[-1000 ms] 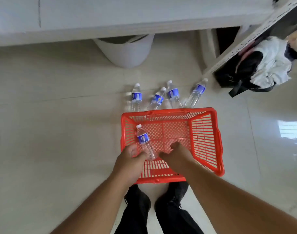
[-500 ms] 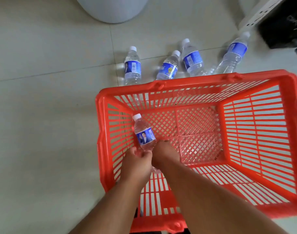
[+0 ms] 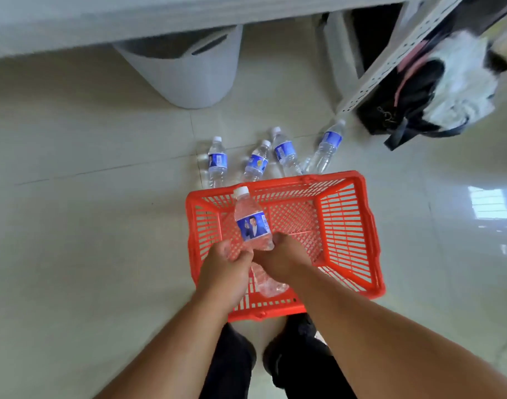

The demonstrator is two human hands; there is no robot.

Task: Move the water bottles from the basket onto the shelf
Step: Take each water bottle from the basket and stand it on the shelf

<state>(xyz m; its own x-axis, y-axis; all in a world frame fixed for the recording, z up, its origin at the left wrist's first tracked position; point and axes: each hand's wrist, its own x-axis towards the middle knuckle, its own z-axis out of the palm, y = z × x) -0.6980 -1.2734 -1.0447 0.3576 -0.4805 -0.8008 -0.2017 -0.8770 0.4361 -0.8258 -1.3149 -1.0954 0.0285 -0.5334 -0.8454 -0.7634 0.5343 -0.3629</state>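
Note:
A clear water bottle [image 3: 252, 223] with a white cap and blue label is tilted over the red plastic basket [image 3: 347, 180] on the floor. My left hand [image 3: 226, 266] and my right hand [image 3: 284, 254] both grip its lower half; its base shows between my wrists. No other bottle is visible in the basket. Several matching bottles [image 3: 256, 164] stand on the floor just beyond the basket's far rim. A white perforated shelf post [image 3: 390, 59] rises at the upper right.
A white bin [image 3: 189, 73] stands under a pale ledge [image 3: 102, 18] at the top. A black bag [image 3: 405, 105] and white cloth [image 3: 462, 82] lie by the shelf. My dark shoes [image 3: 238, 355] are right behind the basket.
The bottle has risen from the basket's bottom and is now held higher by both hands. My head has pulled back up, so the bin and shelf are in view again.

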